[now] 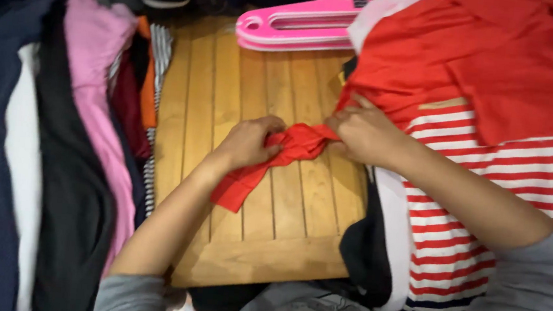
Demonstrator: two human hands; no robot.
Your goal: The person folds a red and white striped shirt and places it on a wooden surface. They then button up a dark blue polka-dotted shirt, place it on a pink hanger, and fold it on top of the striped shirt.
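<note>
A red cloth strip (269, 168), part of a red garment (495, 54), lies twisted across a slatted wooden board (262, 88). My left hand (248, 143) pinches the strip near its middle. My right hand (360, 132) grips the same strip where it meets the red and white striped shirt (484, 191) on the right. The strip's loose end hangs down toward the near left of the board.
A stack of pink plastic hangers (300, 22) lies at the far edge of the board. Piled clothes in pink (94, 95), black, white and navy fill the left side. A dark garment (364, 248) lies at the near right.
</note>
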